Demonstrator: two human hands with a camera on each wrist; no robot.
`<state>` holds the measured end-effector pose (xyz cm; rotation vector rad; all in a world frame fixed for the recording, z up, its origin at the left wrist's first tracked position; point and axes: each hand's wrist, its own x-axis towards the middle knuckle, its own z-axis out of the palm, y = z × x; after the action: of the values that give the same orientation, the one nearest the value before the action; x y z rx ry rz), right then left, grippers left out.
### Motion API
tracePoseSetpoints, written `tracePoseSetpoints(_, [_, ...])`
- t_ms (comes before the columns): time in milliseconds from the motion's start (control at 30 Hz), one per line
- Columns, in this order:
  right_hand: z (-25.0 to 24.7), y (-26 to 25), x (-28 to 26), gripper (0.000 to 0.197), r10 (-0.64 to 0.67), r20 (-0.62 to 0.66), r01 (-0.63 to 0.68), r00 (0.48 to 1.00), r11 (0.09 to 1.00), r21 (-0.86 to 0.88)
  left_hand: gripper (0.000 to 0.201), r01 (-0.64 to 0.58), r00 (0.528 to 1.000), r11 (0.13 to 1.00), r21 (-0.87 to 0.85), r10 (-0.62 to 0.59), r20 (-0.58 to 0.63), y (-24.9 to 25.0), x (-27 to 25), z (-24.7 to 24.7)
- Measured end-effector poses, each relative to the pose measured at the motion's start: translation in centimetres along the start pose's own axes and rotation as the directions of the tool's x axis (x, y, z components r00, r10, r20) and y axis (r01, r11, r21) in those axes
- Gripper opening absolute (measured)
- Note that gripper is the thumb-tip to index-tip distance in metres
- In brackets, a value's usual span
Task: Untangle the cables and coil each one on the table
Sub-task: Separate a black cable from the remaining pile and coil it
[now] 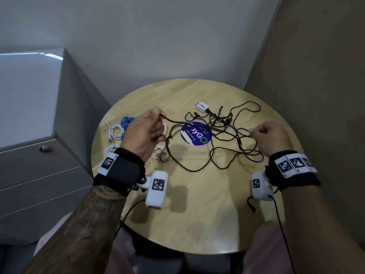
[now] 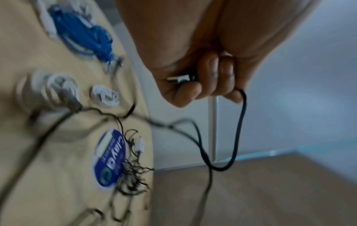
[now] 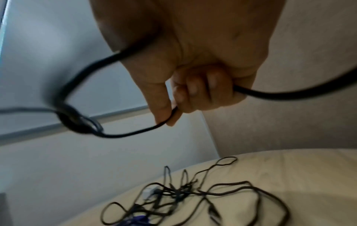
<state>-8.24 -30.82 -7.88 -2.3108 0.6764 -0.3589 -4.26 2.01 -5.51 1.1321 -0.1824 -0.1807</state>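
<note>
Both hands are raised above the table [image 1: 197, 214], and we find each one holding the black cable [image 1: 197, 169]. Our left hand [image 1: 145, 133] has its fingers curled round a length of that cable, and the left wrist view shows a metal-tipped plug [image 2: 178, 79] gripped inside the fist, with the cable looping down from the fingers [image 2: 222, 76]. Our right hand [image 1: 271, 137] is likewise curled, thumb and forefinger pinching the cable, which passes through the fist and leaves on both sides; a knot [image 3: 74, 122] in the cable hangs near the thumb in the right wrist view. Between the two hands the cable sags to the table and joins a loose black tangle [image 1: 223, 123] spread over the middle and right of the top, partly across a round blue sticker [image 1: 196, 136]. A white charger [image 1: 201, 107] lies at the far edge of the tangle, touching it. On the left of the table we note a blue bundle [image 1: 126, 121] and white coils [image 1: 115, 131] lying close together, apart from the tangle. A grey cabinet [image 1: 39, 155] stands left of the table.
</note>
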Motion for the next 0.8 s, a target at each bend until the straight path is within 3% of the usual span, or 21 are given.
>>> tracePoseSetpoints(67, [0.0,0.5,0.3,0.021,0.050,0.056,-0.045,0.997,0.995,-0.091,0.027,0.031,1.000,0.993,-0.111,-0.031,0.002,0.4,0.2,-0.3])
tracePoseSetpoints(133, [0.8,0.1,-0.2,0.021,0.040,0.127,-0.012,0.991,0.977,-0.212,0.027,0.061,0.998,0.994,-0.088,-0.060,0.019,0.2,0.1,-0.2])
tracePoseSetpoints(200, [1.8,-1.3,-1.3,0.017,-0.142,0.092,0.164,0.986,0.936,-0.310,0.027,0.102,0.994,0.994,-0.042,-0.100,0.047,-0.5,-0.3,0.6])
tracePoseSetpoints(267, [2.3,-3.4,-2.7,0.011,-0.402,0.041,0.403,0.915,0.905,-0.137,0.025,0.159,0.985,0.987,-0.036,-0.156,0.072,-1.1,-0.5,1.5])
tracePoseSetpoints(333, [2.5,-5.6,-4.3,0.014,-0.528,0.015,0.517,0.849,0.836,0.181,0.023,0.196,0.977,0.980,-0.041,-0.192,0.091,-1.3,-0.7,2.4])
tracePoseSetpoints(433, [3.4,-7.6,-6.7,0.018,-0.524,0.209,0.406,0.826,0.809,0.425,0.021,0.212,0.972,0.975,-0.064,-0.204,0.117,-1.4,-0.7,3.1])
tracePoseSetpoints(567, [4.5,-7.4,-7.2,0.012,-0.445,0.391,0.257,0.806,0.857,0.446,0.018,0.225,0.969,0.968,-0.110,-0.211,0.127,-1.5,-0.7,3.4])
tracePoseSetpoints(667, [3.7,-6.8,-6.0,0.008,-0.401,0.408,0.230,0.820,0.884,0.406,0.016,0.214,0.976,0.965,-0.152,-0.204,0.074,-0.8,-0.1,2.0])
tracePoseSetpoints(800, [1.4,-4.8,-3.9,0.016,-0.353,0.344,0.222,0.870,0.904,0.365,0.017,0.125,0.990,0.908,-0.400,-0.143,-0.015,1.5,1.4,-2.9])
